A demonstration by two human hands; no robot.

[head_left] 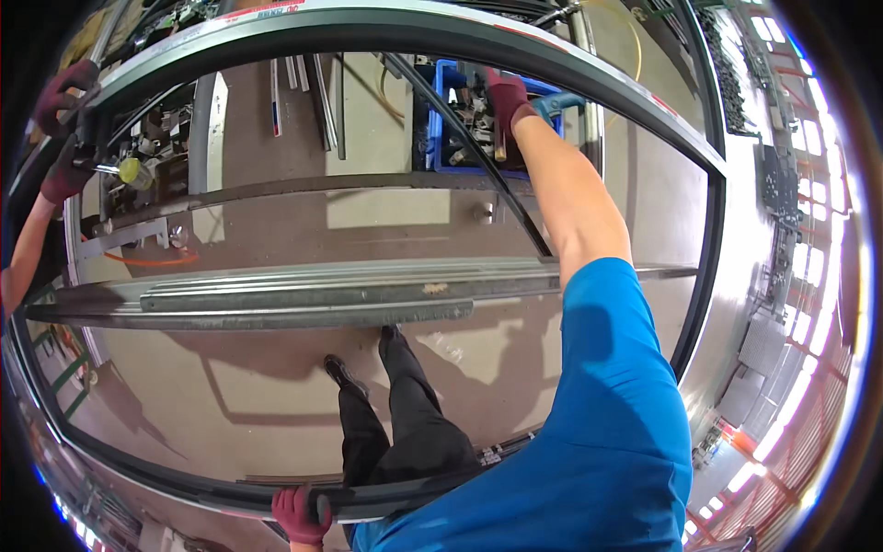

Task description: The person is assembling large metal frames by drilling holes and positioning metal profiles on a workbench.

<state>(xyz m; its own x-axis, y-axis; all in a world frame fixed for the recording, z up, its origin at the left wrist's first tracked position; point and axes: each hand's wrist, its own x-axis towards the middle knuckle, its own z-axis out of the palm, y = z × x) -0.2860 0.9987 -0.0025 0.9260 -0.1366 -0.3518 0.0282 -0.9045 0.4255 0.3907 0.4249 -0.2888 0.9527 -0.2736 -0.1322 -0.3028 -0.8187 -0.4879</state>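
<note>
A large rectangular metal frame [423,35] with black inner edging spans the view around me. My left hand [302,513], in a maroon glove, is closed over its near bar. My right arm stretches through the opening toward a blue crate [497,171] filled with loose tools and metal parts. Inside it lies my right hand [508,99], also gloved; its fingers are mostly hidden. A brown stick-like piece [500,145] shows just below that hand, and a teal tool [557,105] rests at the crate's right side.
At the left, another person's gloved hand [64,172] holds a mallet with a yellow head [131,171]; their other hand [64,97] is by the frame's corner. Long metal profiles [303,293] cross beneath the frame. A dark diagonal bar [469,152] runs beside the crate.
</note>
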